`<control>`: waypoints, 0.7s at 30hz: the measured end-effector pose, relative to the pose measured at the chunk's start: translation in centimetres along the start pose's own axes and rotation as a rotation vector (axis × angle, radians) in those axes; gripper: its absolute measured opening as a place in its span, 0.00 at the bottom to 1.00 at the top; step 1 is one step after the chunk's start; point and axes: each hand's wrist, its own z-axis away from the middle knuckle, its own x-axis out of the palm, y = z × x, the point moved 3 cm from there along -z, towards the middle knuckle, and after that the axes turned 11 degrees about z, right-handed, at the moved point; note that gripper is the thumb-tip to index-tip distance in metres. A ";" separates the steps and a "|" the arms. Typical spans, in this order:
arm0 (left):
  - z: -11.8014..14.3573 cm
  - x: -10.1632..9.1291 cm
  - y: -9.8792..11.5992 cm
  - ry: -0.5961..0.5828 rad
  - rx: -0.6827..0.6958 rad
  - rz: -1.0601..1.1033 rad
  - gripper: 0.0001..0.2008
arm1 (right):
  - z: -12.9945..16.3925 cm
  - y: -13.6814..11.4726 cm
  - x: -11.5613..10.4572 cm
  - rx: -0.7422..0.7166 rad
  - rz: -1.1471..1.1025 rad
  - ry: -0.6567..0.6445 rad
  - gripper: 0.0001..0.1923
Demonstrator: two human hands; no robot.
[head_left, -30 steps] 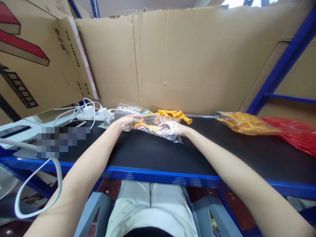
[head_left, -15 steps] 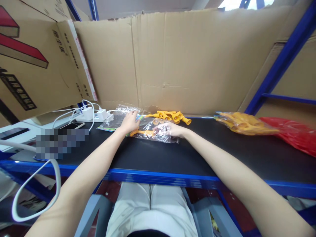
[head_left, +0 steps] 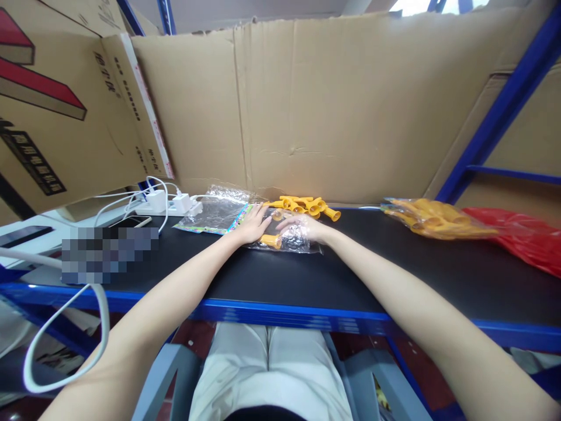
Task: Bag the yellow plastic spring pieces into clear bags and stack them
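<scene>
While both arms stretch forward, left hand (head_left: 253,225) and right hand (head_left: 302,226) press (palms flat) on the bag (head_left: 287,237).

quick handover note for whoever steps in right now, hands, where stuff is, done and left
Left hand: flat, palm down on the clear bag, pressing it to the black bench top.
Right hand: fingers spread on the same bag.
The bag holds yellow toys; one end pokes out near the left hand.
Loose yellow toys lie behind; empty printed bags on the left; filled bags on the right.
Done: bag loaded.
Left: likely closing it, moving it right.
</scene>
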 end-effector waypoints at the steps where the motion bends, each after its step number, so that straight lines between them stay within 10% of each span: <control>1: -0.1 0.0 -0.1 0.000 -0.028 0.007 0.23 | -0.1 0.3 -0.5 0.002 0.042 0.048 0.08; 8: 0.1 -0.6 -0.5 0.031 -0.188 -0.088 0.25 | 1.9 4.4 -7.4 0.513 0.707 0.516 0.10; 14: 0.3 -0.7 -0.4 -0.090 -0.291 -0.453 0.31 | 4.0 8.8 -8.2 0.857 0.872 0.241 0.15; 21: 0.2 -0.7 -0.7 -0.177 -0.361 -0.641 0.33 | 4.0 11.5 -7.9 0.845 0.750 0.230 0.17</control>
